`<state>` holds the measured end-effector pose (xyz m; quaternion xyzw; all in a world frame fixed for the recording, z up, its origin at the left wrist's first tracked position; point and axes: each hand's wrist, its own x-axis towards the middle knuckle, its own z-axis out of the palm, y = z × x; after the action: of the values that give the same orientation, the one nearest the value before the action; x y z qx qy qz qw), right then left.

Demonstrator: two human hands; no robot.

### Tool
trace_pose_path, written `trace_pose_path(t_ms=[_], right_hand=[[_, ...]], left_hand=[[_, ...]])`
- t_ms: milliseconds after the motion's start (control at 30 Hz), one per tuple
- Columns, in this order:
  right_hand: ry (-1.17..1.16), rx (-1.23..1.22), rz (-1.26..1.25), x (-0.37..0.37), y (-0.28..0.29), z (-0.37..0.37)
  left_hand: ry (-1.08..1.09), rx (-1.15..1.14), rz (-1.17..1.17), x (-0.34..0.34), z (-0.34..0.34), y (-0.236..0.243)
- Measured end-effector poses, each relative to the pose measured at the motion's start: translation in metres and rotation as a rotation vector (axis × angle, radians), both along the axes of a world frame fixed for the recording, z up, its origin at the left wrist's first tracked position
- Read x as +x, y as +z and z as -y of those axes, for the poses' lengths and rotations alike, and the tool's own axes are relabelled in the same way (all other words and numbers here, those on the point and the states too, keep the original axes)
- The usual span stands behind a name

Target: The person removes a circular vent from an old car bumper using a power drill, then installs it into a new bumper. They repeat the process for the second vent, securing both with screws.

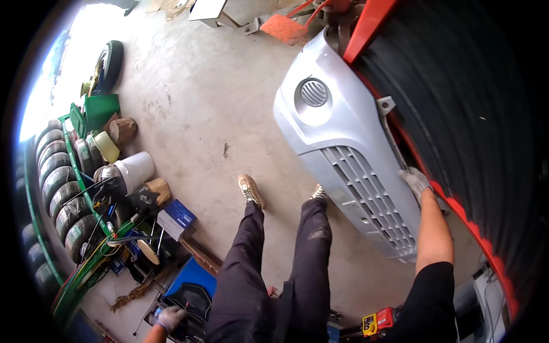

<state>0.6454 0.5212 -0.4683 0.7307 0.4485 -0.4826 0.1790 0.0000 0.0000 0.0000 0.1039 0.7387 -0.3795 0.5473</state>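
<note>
A silver car bumper stands tilted at the right, with a round slatted fog-lamp opening and a long slotted grille. My right hand, in a pale glove, grips its right-hand edge beside the grille. At the lower left, my gloved left hand is low over dark items next to a blue and black case. Its fingers look curled in, and a bit of blue shows beside them. Whatever it may hold is hidden.
Stacked tyres fill a green rack on the left, near a white bucket and a blue box. A red frame with large black tyres runs along the right. A yellow and red tool lies low on the right.
</note>
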Motion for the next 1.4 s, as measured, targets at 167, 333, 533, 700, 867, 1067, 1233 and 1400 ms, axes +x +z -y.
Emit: trace_pose_path(t_ms=[167, 333, 533, 700, 867, 1067, 1233, 1400], right_hand=[[-0.018, -0.312, -0.227, -0.054, 0.028, 0.083], [0.078, -0.247, -0.324, -0.094, 0.039, 0.153], [0.470, -0.092, -0.093, -0.216, 0.161, 0.234], [0.502, 0.199, 0.025, -0.249, 0.228, 0.300], [0.431, 0.169, 0.135, -0.301, 0.357, 0.285], [0.377, 0.328, 0.094, -0.373, 0.418, 0.264], [0.434, 0.542, -0.053, -0.390, 0.404, 0.222], [0.345, 0.432, -0.099, -0.460, 0.402, 0.172]], left_hand=[[0.318, 0.042, 0.303, 0.007, 0.025, 0.126], [1.391, 0.246, -0.155, 0.004, 0.027, -0.037], [1.290, 0.538, 0.028, -0.028, -0.040, -0.040], [0.767, 0.711, 0.419, -0.075, -0.047, -0.050], [0.022, 1.152, 0.445, -0.136, 0.001, -0.064], [1.072, 0.910, 0.107, -0.192, 0.072, -0.066], [1.447, 0.734, -0.057, -0.233, 0.111, -0.083], [1.537, 0.370, -0.148, -0.267, 0.070, -0.046]])
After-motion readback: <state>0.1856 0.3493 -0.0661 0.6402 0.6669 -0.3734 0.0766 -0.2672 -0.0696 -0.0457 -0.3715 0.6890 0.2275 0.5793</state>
